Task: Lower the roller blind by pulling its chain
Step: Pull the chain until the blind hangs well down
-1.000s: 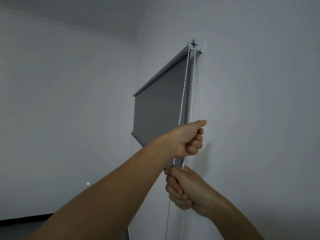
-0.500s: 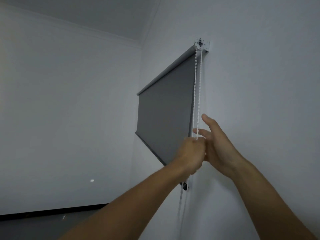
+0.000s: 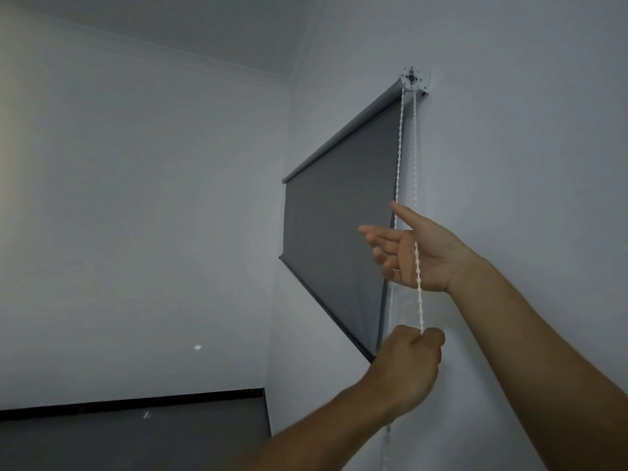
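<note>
While the grey roller blind (image 3: 336, 239) hangs partly lowered on the right wall, its white bead chain (image 3: 400, 144) drops in two strands from the bracket (image 3: 413, 80) at the top right corner.
Left hand (image 3: 406, 367): closed in a fist around the chain, low, near the bottom corner of the blind.
Right hand (image 3: 413, 251): open, fingers spread toward the blind, higher than the left hand; one strand runs across its palm, ungripped.
Chain below left hand: hangs loose beside the wall.
Blind bottom bar (image 3: 326, 305): about level with the hands.
</note>
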